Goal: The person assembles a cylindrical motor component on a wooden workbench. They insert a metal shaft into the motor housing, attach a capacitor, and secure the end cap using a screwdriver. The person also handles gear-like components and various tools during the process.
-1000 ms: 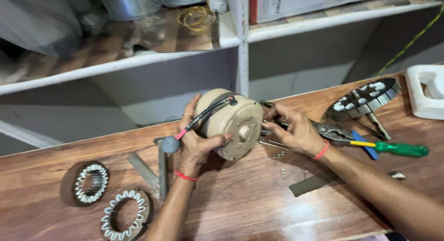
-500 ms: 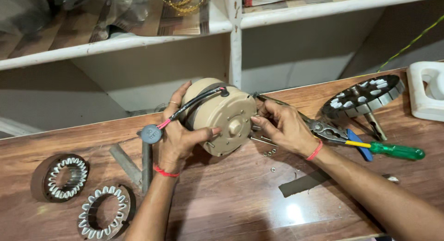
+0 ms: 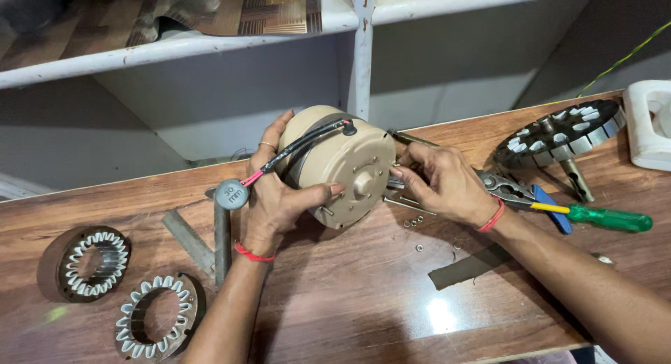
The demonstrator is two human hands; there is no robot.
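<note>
A round beige motor housing [image 3: 342, 165] stands on its edge on the wooden workbench [image 3: 363, 301]. A black cable with a small grey cylinder [image 3: 231, 194] at its end runs over the housing's top. My left hand [image 3: 279, 196] grips the housing from its left side, thumb across the front face. My right hand [image 3: 444, 182] rests against the housing's right edge, fingertips pinched on a thin metal bolt [image 3: 405, 204] there. Loose nuts and washers [image 3: 416, 224] lie just below that hand.
Two wound stator rings [image 3: 87, 262] [image 3: 155, 315] lie at the left, beside a grey metal angle piece [image 3: 210, 241]. A rotor with a shaft [image 3: 559, 133], pliers [image 3: 507, 186], a green-handled screwdriver [image 3: 601, 217] and a white plastic box [image 3: 650, 123] sit at the right. White shelves [image 3: 210, 46] stand behind.
The view has shifted slightly, so everything sits a little lower and left. Both hands stay on the housing; the right fingers have closed in at its right edge.
</note>
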